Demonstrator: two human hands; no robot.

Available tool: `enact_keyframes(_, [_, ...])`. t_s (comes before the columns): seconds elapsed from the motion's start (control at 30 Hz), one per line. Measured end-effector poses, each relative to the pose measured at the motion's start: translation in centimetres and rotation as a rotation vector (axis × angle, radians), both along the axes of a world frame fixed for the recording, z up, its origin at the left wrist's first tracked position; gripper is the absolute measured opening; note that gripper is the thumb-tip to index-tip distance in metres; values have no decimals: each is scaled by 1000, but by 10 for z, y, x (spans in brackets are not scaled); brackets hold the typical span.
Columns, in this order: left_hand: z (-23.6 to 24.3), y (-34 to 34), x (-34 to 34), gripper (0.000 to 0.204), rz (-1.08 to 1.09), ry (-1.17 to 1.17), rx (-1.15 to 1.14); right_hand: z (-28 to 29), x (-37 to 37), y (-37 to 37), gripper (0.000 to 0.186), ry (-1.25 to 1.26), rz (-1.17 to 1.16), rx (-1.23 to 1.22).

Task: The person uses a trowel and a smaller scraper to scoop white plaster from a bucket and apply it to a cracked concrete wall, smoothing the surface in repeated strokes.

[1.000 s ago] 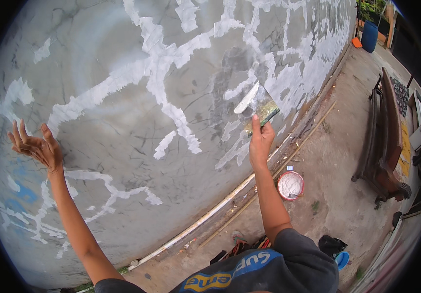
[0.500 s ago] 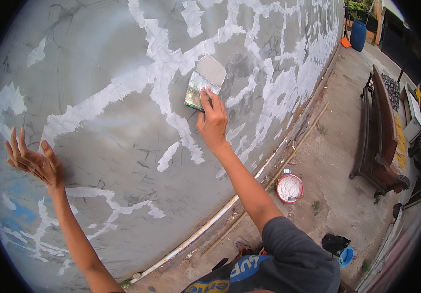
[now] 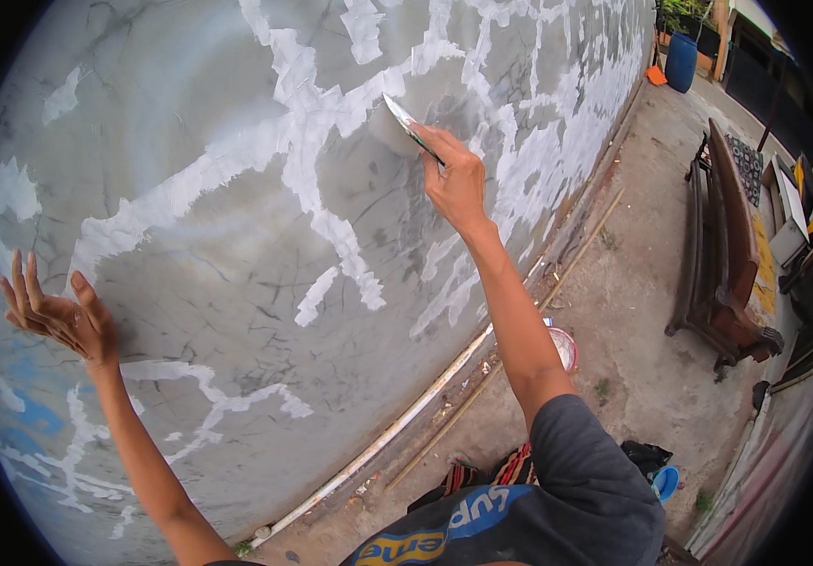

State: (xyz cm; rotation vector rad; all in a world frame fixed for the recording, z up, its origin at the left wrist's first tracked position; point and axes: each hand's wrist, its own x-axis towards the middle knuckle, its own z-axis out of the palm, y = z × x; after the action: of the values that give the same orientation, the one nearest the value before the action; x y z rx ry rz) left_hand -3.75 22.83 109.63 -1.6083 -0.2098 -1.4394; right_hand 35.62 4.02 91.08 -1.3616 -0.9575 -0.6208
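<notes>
In my right hand (image 3: 458, 184) is a putty knife (image 3: 410, 124), gripped between thumb and fingers. Its flat blade is turned nearly edge-on to the view, the tip close to the grey wall (image 3: 227, 321); whether it touches cannot be told. White putty strips (image 3: 307, 123) branch over the cracked surface just beyond the blade. Over at the far left my left hand (image 3: 62, 316) is raised with its fingers spread, holding nothing. It is close to the wall, but contact is unclear. A darker smudged area of wall lies around the right hand.
Partly behind my right forearm stands a red-rimmed bucket of white putty (image 3: 566, 350). A long pole (image 3: 581, 259) lies along the wall's foot. To the right are a wooden bench (image 3: 732, 236), a black bag (image 3: 647, 457) and a blue pail (image 3: 667, 482). A blue barrel (image 3: 681, 62) stands farther back.
My right hand has moved right and turned, so the knife's blade, broad side on before, now shows nearly edge-on. The forearm now covers part of the putty bucket. My left hand stays raised.
</notes>
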Motion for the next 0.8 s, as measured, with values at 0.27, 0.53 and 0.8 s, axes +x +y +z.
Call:
enact_keyframes(0.27, [-1, 4, -1, 51, 21, 10, 25, -63, -85, -12, 52, -23, 221, -218])
enact_keyframes(0.53, [-3, 2, -2, 50, 39, 30, 18, -60, -40, 18, 65, -113, -157, 121])
enact_keyframes(0.8, [2, 9, -17, 49, 118, 86, 89, -115, -108, 35, 70, -68, -4, -108])
